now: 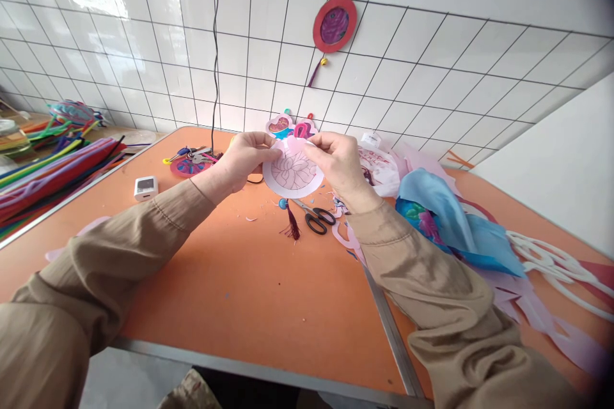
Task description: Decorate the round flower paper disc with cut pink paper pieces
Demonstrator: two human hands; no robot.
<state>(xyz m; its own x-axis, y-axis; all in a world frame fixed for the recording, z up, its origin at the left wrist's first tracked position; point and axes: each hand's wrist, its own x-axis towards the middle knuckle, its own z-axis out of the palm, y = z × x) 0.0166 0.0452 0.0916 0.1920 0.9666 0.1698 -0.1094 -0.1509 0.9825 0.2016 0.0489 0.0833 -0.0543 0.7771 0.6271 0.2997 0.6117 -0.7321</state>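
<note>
Both my hands hold up a round pale paper disc (293,176) printed with a flower outline, above the orange table (240,281). My left hand (247,156) pinches its upper left edge with closed fingers. My right hand (338,160) pinches the upper right edge, where a pink strip lies along the rim. Black-handled scissors (316,216) and a dark red tassel with a blue bead (290,220) lie on the table just below the disc.
Coloured pipe cleaners (43,172) are heaped at the left. A small white device (145,187) and a pink round craft piece (189,166) lie left of my hands. Blue and pink paper scraps (455,223) and white cut-outs (551,262) cover the right. A red round ornament (334,23) hangs on the tiled wall.
</note>
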